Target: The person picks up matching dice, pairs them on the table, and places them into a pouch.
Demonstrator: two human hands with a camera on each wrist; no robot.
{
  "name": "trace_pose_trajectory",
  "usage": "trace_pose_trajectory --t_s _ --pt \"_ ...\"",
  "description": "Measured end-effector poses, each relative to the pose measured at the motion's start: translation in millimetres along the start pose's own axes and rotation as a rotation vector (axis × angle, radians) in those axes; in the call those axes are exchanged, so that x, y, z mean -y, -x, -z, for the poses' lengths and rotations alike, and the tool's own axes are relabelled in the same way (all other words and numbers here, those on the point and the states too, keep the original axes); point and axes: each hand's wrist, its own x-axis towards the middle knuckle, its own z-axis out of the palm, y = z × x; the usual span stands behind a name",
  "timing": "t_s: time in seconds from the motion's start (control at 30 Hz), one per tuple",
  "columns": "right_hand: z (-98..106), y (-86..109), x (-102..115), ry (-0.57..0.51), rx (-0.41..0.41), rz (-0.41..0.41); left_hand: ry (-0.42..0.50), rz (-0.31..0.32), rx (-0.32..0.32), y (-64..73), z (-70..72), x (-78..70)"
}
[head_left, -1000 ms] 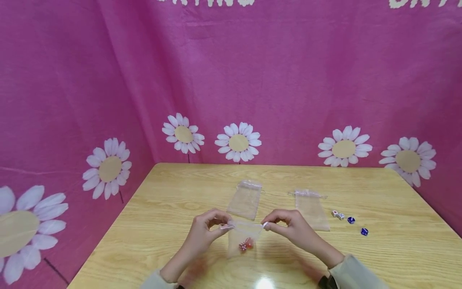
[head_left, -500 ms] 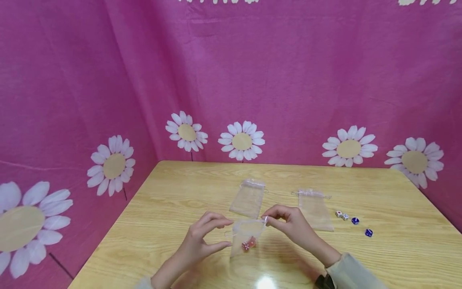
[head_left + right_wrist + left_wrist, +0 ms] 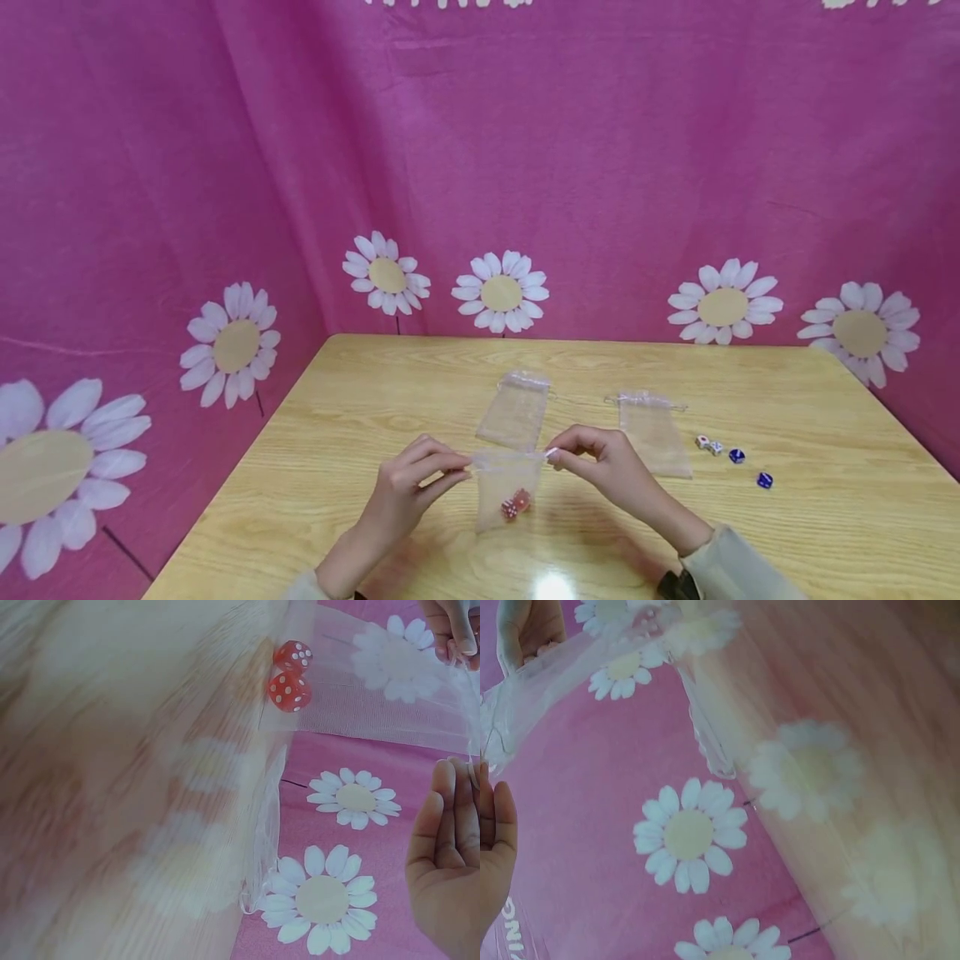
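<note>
Left hand (image 3: 405,487) now pinching top left corner of sheer drawstring bag (image 3: 497,482); half second ago, fingers spread, off bag. Bag, near middle, mouth now pulled straighter, two red dice (image 3: 521,499) inside. Second bag (image 3: 515,411) lying just beyond. Right hand (image 3: 611,467) still pinching top right corner. Farther right: third bag (image 3: 654,440), two white dice (image 3: 716,448), two blue dice (image 3: 764,480).

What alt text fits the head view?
Left hand and right hand pinch the top of a sheer bag holding two red dice, over a table. Two similar bags lie beyond, white dice and blue dice at right.
</note>
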Motion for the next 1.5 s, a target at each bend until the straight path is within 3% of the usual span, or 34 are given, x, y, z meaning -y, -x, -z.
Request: trace_pose_trajectory --t_s 0.17,0.37,0.53,0.6,0.9,1.03,1.2,1.33,1.5 --pt "0.7 0.0 -0.6 0.013 -0.012 0.016 -0.055 0.013 0.052 -0.5 8.2 3.4" --pt "5.2 -0.6 -2.3 0.072 -0.072 0.039 -0.168 -0.036 0.159 -4.5 17.0 9.8" --pt "8.9 -0.9 -4.8 0.096 -0.107 0.03 -0.223 -0.005 0.28 -4.8 22.3 12.9" --pt "9.9 -1.0 -6.0 0.1 -0.115 0.025 -0.239 0.013 0.302 -4.8 23.6 13.7" --pt "16.2 -2.0 -8.7 0.112 -0.176 -0.006 -0.23 0.007 0.182 -8.0 26.9 22.1" --pt "16.0 -2.0 -10.5 0.138 -0.182 0.003 -0.253 0.059 0.185 -6.9 29.1 25.2" --pt "21.0 -2.4 -14.5 0.147 -0.219 -0.061 -0.283 0.128 0.161 -3.4 35.6 30.9" --pt "24.0 -2.9 -16.0 0.139 -0.228 -0.108 -0.297 0.156 0.143 -0.2 40.3 35.8" --pt "22.5 -4.7 -15.6 0.145 -0.236 -0.089 -0.316 0.171 0.154 0.2 44.1 37.2"
